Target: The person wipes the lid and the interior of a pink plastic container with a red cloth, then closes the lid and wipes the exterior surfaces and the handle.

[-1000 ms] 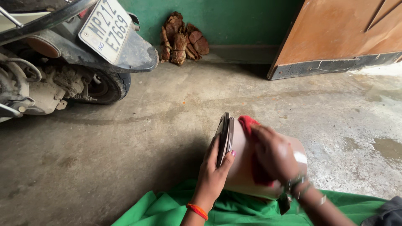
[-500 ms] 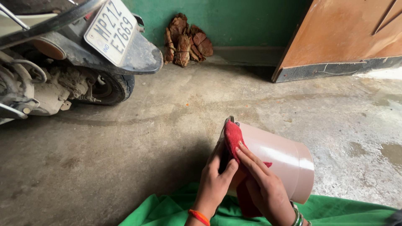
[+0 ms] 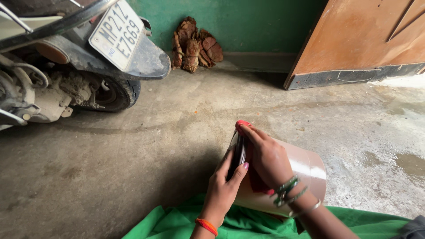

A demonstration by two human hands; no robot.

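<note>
A grey concrete floor [image 3: 133, 177] is stretching to a green wall [image 3: 248, 22], with wet patches showing at the right. A scooter [image 3: 66, 66] is standing at the left, dry husks [image 3: 195, 44] are lying by the wall, and a brown door [image 3: 363, 40] is leaning open.

Bucket [image 3: 305, 172] on its side between both hands, scooter [image 3: 66, 66] far left, door [image 3: 363, 40] behind right

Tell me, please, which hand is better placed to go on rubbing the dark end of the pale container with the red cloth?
Right, probably. The right hand presses the red cloth over the pale container at its dark end, while the left hand only braces that end from beside.
</note>
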